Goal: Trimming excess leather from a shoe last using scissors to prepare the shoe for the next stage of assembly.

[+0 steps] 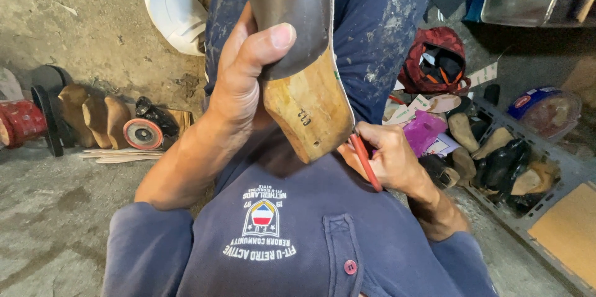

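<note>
The wooden shoe last with dark leather pulled over it (pixel 304 79) sits at the centre of the view, above the person's lap, and its upper end is cut off by the top edge. The left hand (pixel 248 79) wraps it from the left, thumb pressed on the dark leather, in a closed grip. The right hand (pixel 388 157) is curled shut around a red-handled tool (pixel 366 161) just below the last's wooden heel; the working end of the tool is hidden behind the wood, so its kind cannot be told.

One white shoe (pixel 177 14) lies on the concrete floor (pixel 56 210) at upper left, partly behind the knee. Left of the lap, three tan shoe lasts (pixel 93 120) lie side by side, with one round grinding disc with a red centre (pixel 143 133) just beside them and a red cylindrical object (pixel 22 123) cut off by the left edge.

On the right, a grey plastic crate (pixel 528 222) holds several tan and black heel pieces, too jumbled to count. One round blue-rimmed container with a clear lid (pixel 546 110) stands near it, bearing an oval red label on its side. A red patterned bag (pixel 434 58) lies behind, and a purple packet (pixel 425 130) with pale paper tags beside it sits near the right hand. A flat tan board (pixel 568 232) runs off the right edge.
</note>
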